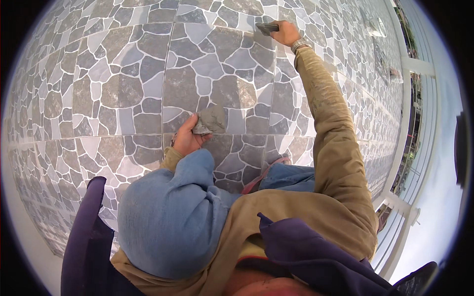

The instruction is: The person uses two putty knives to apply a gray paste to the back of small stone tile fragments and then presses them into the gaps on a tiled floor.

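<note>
Your right hand [286,33], upper centre, clamps a dark flat tool [267,28]; your left hand [189,138], mid-frame, grips a grey pasty lump [212,119]. Probably joint-filling; next stroke likely needs even pressure.

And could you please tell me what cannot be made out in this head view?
In the head view:
Gripped end of the dark flat tool: hidden by the right hand.
Underside of the grey piece in the left hand: faces away from the camera.
Full shape of the pink item: partly covered by the blue trousers.
Details of the wristband: too small.
The pale patch, upper right: too small and blurred.
</note>
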Motion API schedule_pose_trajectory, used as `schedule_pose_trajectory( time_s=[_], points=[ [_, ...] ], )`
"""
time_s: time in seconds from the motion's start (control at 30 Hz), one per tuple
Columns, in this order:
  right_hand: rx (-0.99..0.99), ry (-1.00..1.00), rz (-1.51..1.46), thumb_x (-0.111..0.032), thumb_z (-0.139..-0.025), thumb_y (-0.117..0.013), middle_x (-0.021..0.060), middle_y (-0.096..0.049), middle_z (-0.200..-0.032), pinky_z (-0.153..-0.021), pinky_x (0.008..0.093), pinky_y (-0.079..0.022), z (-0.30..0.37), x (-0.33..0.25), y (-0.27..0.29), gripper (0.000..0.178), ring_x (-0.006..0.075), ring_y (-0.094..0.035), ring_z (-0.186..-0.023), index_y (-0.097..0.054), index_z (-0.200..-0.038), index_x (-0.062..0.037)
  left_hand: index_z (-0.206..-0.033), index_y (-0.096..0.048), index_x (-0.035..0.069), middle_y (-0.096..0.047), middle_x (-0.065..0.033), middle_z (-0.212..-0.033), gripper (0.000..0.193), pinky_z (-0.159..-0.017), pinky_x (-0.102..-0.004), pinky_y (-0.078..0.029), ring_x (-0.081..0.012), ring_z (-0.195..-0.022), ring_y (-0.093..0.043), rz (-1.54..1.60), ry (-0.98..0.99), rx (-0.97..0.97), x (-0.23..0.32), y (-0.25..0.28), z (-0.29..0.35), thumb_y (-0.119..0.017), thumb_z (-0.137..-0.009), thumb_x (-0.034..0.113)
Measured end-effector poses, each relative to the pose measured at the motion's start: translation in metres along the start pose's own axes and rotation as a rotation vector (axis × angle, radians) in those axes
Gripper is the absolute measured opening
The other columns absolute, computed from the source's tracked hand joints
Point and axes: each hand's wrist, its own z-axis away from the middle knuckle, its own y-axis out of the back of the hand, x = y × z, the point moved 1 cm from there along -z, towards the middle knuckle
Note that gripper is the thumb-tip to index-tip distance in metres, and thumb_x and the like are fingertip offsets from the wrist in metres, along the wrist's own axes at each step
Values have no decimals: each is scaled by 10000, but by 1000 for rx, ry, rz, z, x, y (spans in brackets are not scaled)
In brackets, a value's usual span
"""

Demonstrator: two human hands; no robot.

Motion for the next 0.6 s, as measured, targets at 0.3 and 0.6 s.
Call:
schedule_pose_trajectory(
  time_s=[0.3, 0.6],
  points=[
    [210, 24, 66, -77, -812, -621, 119, -668, -1202, -924, 467, -545, 35, -114, -88, 429, 373, -596, -1132, -635, -1239, -115, -1437, -451, 78, -578, -127, -1386, 475, -918, -455, -572, -274, -1194, -623, 81, 1, -87, -2, 12, 6, -373, -1093, 398],
    [327, 73, 99, -87, -857, -591, 138, -676, -1101, -866, 435, -566, -6, -135, -61, 267, 348, -614, -1078, -634, -1116, -36, -1456, -424, 81, -540, -138, -1437, 486, -962, -476, -552, -293, -1250, -591, 121, 20, -127, 1, 4, 3, -368, -1095, 399]
  ],
)
